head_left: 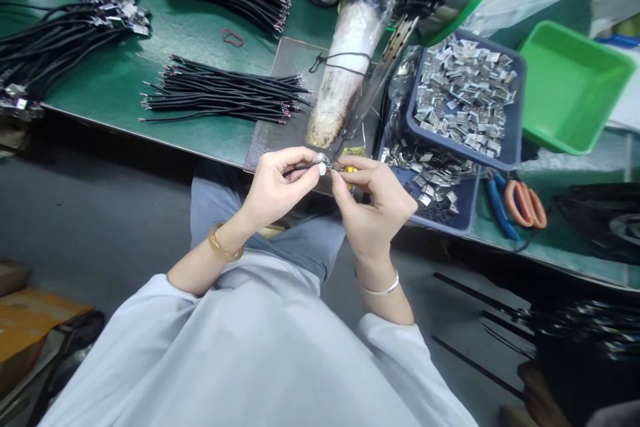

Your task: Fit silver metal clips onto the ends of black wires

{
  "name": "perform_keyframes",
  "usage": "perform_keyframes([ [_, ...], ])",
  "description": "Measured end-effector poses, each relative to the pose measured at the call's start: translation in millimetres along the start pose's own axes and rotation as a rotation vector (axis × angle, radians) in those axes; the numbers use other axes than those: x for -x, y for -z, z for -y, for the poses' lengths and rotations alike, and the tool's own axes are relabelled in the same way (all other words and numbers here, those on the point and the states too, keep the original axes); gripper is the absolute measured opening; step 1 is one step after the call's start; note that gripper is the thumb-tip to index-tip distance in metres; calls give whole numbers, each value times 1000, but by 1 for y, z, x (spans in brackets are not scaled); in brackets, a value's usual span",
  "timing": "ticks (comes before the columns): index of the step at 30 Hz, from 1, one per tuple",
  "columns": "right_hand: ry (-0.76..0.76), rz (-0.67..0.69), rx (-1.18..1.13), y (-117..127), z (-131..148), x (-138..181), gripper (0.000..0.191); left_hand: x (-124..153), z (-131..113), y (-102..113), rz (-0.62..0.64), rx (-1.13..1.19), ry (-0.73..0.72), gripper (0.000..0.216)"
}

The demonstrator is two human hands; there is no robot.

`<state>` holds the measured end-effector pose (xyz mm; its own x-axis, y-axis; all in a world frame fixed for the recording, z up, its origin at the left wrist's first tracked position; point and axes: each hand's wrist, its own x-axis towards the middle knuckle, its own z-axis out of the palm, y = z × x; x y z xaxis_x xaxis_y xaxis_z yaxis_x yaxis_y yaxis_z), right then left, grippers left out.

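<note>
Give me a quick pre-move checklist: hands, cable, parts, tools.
1. Cable gripped: ok, between the left hand's fingers.
2. Right hand in position: ok, fingertips close to the left hand's.
3. What the right hand pinches: cannot tell, too small and partly covered.
4. Metal parts in supply: ok, many in the upper tray.
5. Spare cables laid out: ok, loose on the bench, beyond the left hand.
6. Blue-handled tool clear of the hands: ok, on the bench, right of the trays.
</note>
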<state>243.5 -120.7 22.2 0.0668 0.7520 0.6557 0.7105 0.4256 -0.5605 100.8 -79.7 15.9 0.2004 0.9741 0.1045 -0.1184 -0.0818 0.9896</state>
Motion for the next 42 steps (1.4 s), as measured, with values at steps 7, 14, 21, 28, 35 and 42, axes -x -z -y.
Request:
perform_keyframes([
  [7, 86, 8, 41, 2, -2, 2, 15, 3, 2, 0, -8, -15, -7, 12],
  [14, -14, 105, -43, 15, 2, 11, 11, 10, 2, -1, 68, 48, 125, 16],
  [21, -84, -269, 203, 61, -25, 3, 20, 23, -5, 12, 354, 200, 341, 27],
  [28, -182, 222, 391, 72, -98, -10, 29, 15, -15, 14, 410, 385, 329, 35],
  [35, -216, 165, 304, 60, -84, -8, 15, 17, -5, 2, 201, 407, 289, 38],
  [42, -300, -224, -140, 49, -13, -2, 9, 25, 2, -7, 57, 239, 184, 29],
])
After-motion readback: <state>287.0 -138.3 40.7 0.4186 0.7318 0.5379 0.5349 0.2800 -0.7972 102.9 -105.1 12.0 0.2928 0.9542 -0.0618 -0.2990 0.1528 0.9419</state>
